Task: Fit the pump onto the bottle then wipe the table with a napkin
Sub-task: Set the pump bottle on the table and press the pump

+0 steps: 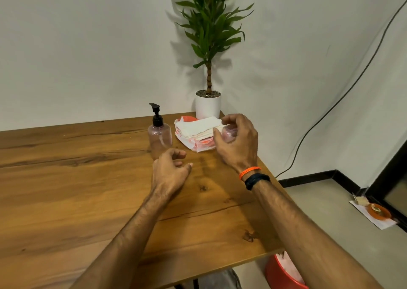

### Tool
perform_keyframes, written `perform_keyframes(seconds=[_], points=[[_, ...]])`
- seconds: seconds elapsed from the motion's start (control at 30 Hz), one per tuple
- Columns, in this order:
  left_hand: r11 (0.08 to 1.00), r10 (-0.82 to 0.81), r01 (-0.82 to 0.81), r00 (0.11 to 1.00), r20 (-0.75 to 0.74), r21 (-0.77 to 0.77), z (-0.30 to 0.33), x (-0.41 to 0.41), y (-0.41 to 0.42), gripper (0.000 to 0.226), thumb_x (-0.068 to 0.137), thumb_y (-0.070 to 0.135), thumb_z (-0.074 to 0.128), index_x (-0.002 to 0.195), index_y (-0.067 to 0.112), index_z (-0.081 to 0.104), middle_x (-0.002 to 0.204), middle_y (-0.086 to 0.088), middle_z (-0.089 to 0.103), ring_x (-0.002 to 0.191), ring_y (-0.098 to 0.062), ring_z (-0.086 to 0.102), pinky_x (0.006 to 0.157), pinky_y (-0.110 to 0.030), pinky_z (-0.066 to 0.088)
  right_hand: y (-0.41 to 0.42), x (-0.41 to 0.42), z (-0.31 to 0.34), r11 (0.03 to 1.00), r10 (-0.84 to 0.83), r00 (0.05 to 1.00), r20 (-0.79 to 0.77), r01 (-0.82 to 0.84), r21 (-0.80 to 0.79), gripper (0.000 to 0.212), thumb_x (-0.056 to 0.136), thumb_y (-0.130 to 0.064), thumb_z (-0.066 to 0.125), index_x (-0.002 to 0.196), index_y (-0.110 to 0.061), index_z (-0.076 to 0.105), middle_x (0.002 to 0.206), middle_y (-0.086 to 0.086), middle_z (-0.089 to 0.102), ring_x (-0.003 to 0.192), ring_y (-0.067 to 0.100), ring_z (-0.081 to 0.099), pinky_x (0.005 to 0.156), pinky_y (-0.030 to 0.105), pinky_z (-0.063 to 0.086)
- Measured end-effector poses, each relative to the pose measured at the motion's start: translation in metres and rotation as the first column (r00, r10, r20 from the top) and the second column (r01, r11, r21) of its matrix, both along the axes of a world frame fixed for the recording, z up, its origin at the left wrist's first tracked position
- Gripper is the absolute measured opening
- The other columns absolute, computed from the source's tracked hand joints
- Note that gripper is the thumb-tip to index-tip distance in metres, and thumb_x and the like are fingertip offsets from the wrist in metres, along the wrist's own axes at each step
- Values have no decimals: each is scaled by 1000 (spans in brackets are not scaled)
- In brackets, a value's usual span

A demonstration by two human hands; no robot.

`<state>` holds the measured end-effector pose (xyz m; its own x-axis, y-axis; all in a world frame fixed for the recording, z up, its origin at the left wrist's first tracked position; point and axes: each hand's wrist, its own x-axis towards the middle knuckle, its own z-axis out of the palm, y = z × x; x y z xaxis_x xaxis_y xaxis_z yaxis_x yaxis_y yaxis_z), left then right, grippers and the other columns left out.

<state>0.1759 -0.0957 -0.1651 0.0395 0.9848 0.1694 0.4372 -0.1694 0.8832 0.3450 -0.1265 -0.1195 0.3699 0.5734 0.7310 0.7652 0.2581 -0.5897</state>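
A clear pinkish bottle point(160, 137) stands upright on the wooden table point(66, 178) with a black pump point(156, 115) sitting in its neck. Right of it lies a stack of white napkins point(198, 126) on a red-and-white plastic wrapper. My left hand point(170, 167) rests on the table just in front of the bottle, fingers loosely curled and holding nothing. My right hand point(239, 144) hovers at the right end of the napkin stack, its thumb and fingers curled around a small clear pinkish object point(229, 134) that is mostly hidden by the hand.
A potted plant in a white pot point(208, 105) stands at the table's far corner behind the napkins. The table's right edge runs close to my right forearm. A red bin point(280, 273) sits on the floor below, and a black cable point(330, 112) hangs along the wall.
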Motion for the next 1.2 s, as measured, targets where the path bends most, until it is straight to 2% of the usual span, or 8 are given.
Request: perform_keyframes(seconds=[0.07,0.17,0.27,0.5,0.87,0.97,1.07,1.2], points=[[1000,25,-25,1000,3,0,1,-13,0,30,73,22,81,96,29,63,99,15,66,87,-1,64,79,-24,56,5,-14,0,999,18,999,29,-16,-44,29,75,-31,73,99,-21,60,96,-9,65,84,10,60,81,38,54],[996,84,-84,996,8,0,3,-40,1,30,73,21,81,97,26,65,98,12,69,84,0,65,70,-14,50,17,-41,-2,996,38,997,72,-32,-84,24,75,-34,71,95,-27,60,90,-16,64,76,2,59,89,12,42],[992,125,-125,992,3,-4,3,-69,2,30,75,21,80,101,24,65,101,9,69,87,-4,66,79,-25,57,33,-67,-4,977,167,985,39,-160,-142,26,75,-33,71,97,-23,59,94,-13,63,78,3,58,69,23,54],[981,183,-183,983,-11,-67,6,-122,9,35,79,20,77,111,19,64,111,5,66,97,-10,65,90,-33,56,77,-109,-10,889,234,972,-11,-218,-402,74,72,-49,76,130,-15,45,132,5,54,123,23,51,101,39,47],[987,136,-132,990,48,-89,0,-138,9,39,80,24,76,115,19,62,113,5,66,100,-9,64,90,-40,57,104,-137,-15,903,261,942,-213,-316,-290,111,69,-44,82,149,-23,8,133,13,57,121,32,56,103,43,43],[986,148,-144,988,34,-86,0,-140,8,38,79,27,76,114,22,62,111,7,66,97,-5,63,88,-38,58,100,-137,-15,898,341,927,-158,-370,-237,117,72,-34,82,151,-32,-5,125,12,61,106,26,64,98,46,50],[988,136,-133,990,32,-82,-1,-146,9,36,80,28,76,113,24,62,111,9,66,95,-1,62,84,-30,57,95,-134,-15,878,424,905,-17,-416,-237,115,77,-36,78,149,-40,-12,145,14,46,114,29,62,96,48,52],[986,152,-150,988,20,-66,1,-156,8,36,81,28,75,114,24,62,110,8,66,94,-2,62,77,-23,53,88,-131,-18,828,525,850,41,-499,-257,102,80,-42,74,149,-42,-1,150,9,41,125,20,52,101,20,38]])
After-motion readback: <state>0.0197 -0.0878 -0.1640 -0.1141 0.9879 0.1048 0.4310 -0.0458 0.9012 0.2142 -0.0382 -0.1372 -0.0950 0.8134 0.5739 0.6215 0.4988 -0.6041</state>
